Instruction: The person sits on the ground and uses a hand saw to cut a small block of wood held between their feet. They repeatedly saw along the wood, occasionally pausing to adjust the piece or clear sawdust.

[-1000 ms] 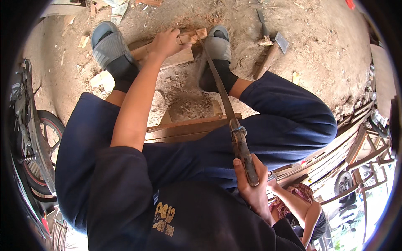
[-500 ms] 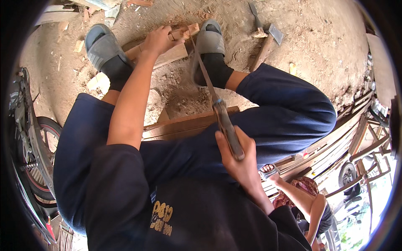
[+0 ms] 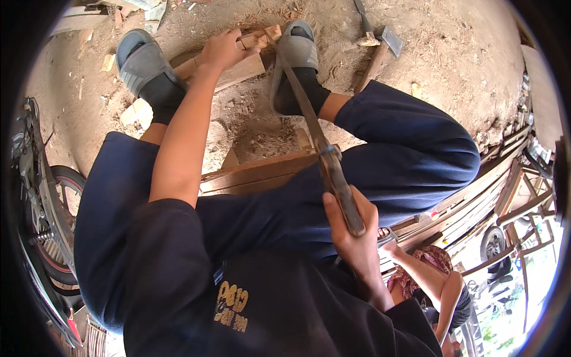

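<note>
In my right hand (image 3: 357, 229) is a long-bladed tool (image 3: 306, 110) with a straight, dark handle; whether its edge has teeth I cannot tell. My fingers are wrapped around the handle, thumb along its side. The narrow blade slants away, its tip end against the far end of a narrow wood piece (image 3: 260, 38). My left hand (image 3: 225, 50) grips this piece, some fingers hidden, and presses it onto a thicker wood block (image 3: 247, 72) on the ground. Dark lines cross the narrow piece. The block lies between my two sandalled feet, the right sandal (image 3: 297, 52) beside the blade.
An axe (image 3: 389, 43) and a chisel-like tool (image 3: 363, 18) lie on the dirt beyond my right foot. A plank (image 3: 256, 172) runs beneath my legs. A wheeled vehicle (image 3: 50, 208) stands at left. Another person (image 3: 437, 279) sits at lower right near stacked boards (image 3: 476, 190).
My right hand has drawn the tool back toward me and slightly right, its tip end staying at the narrow wood piece. My left hand keeps its hold; the view shifts slightly.
</note>
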`<action>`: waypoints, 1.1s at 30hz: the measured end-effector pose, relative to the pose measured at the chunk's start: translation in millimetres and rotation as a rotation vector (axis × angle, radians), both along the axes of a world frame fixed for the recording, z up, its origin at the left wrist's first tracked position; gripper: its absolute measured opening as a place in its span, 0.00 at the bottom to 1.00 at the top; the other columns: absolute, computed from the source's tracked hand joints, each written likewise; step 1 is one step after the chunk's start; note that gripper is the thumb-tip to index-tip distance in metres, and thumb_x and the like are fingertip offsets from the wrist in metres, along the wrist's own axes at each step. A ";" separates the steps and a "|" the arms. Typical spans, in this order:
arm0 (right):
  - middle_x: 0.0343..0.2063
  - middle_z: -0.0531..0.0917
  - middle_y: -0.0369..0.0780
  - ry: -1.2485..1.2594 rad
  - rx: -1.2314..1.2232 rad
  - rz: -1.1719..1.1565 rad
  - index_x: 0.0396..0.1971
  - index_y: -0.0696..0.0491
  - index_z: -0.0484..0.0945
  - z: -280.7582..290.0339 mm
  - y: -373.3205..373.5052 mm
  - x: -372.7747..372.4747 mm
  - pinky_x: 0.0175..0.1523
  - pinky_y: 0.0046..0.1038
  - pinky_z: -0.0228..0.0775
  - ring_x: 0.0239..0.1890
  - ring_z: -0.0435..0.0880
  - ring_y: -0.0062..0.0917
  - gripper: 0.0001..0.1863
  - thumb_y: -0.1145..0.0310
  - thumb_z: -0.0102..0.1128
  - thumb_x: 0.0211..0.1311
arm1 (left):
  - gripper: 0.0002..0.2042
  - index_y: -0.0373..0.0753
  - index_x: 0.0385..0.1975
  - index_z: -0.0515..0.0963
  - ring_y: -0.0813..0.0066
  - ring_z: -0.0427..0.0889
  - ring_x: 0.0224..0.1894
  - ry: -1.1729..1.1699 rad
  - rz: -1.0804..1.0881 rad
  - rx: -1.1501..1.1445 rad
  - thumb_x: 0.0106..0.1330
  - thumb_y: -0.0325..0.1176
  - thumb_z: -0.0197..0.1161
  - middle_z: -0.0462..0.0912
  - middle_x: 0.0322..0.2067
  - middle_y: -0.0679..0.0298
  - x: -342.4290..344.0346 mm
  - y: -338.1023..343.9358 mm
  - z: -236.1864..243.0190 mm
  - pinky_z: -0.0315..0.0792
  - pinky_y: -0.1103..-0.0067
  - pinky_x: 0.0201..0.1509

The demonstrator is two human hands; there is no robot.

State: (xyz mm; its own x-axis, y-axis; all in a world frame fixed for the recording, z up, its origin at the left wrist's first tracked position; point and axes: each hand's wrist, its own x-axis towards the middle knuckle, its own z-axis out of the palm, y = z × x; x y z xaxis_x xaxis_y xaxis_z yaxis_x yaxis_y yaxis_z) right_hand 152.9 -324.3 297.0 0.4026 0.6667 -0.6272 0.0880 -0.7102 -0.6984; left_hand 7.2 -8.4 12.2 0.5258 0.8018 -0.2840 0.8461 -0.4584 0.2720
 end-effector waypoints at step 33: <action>0.13 0.71 0.37 -0.040 0.082 0.029 0.23 0.58 0.71 -27.6 7.3 6.8 0.23 0.26 0.59 0.19 0.64 0.13 0.15 0.69 0.64 0.68 | 0.40 0.36 0.51 0.78 0.52 0.82 0.54 0.023 -0.034 0.079 0.56 0.72 0.63 0.83 0.49 0.50 5.2 6.4 -11.9 0.76 0.60 0.58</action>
